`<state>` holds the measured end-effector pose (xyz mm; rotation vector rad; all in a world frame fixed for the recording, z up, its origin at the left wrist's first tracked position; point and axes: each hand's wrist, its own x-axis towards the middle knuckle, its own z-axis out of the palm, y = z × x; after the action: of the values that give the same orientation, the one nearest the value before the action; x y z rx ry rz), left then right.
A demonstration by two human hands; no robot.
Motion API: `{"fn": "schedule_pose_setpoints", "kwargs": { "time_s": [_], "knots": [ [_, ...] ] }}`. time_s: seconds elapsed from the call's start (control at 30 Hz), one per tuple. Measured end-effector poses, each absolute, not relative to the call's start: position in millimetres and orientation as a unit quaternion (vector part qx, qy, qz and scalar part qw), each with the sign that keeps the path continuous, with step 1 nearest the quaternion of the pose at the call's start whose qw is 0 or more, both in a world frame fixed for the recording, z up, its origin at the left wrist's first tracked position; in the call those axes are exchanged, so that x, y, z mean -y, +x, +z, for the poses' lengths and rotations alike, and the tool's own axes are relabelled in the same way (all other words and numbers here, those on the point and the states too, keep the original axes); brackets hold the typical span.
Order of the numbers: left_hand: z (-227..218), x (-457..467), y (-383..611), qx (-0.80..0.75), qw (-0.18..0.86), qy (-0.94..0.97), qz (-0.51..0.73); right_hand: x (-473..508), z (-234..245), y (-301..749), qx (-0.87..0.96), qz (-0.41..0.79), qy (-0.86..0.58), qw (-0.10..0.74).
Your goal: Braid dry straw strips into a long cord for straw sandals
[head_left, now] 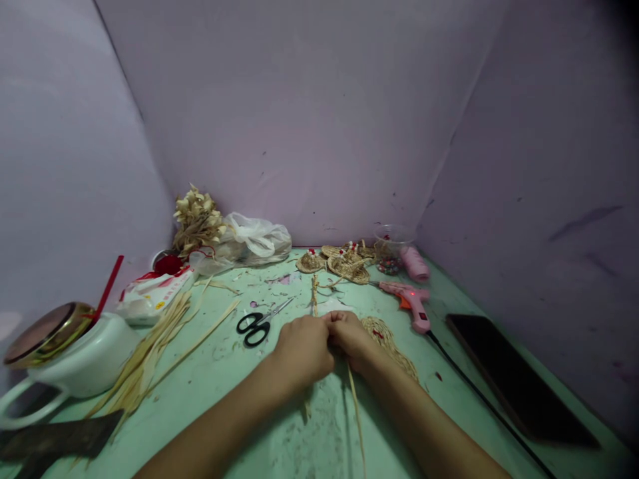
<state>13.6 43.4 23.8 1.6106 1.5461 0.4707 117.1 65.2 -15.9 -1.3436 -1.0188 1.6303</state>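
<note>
1. Scuffed green table [214,359] on my feed, straw braid [314,294] in the middle.
2. Left hand [303,349] and right hand [349,336] meet there, fingers clamped on the braid's near end, tips partly hidden.
3. Braid's narrow, golden-tan; pale loose strands [356,418] trail below.
4. White-and-red packet [154,293], left: lettering's too small for me to read.

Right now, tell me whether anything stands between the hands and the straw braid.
Nothing visible does: the left hand and right hand hold the straw braid. The scissors lie to its left, apart from it.
</note>
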Motion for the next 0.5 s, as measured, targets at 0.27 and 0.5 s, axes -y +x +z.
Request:
{"fn": "schedule_pose_setpoints", "kwargs": {
  "time_s": [0.27,0.5],
  "knots": [
    [26,-76,-13,-0.619,0.589,0.442,0.274,-68,-13,124,0.405,0.698,-0.478,0.347],
    [5,-77,-5,-0.585,0.654,0.427,0.218,-71,-15,124,0.436,0.686,-0.479,0.332]
  ]
}}
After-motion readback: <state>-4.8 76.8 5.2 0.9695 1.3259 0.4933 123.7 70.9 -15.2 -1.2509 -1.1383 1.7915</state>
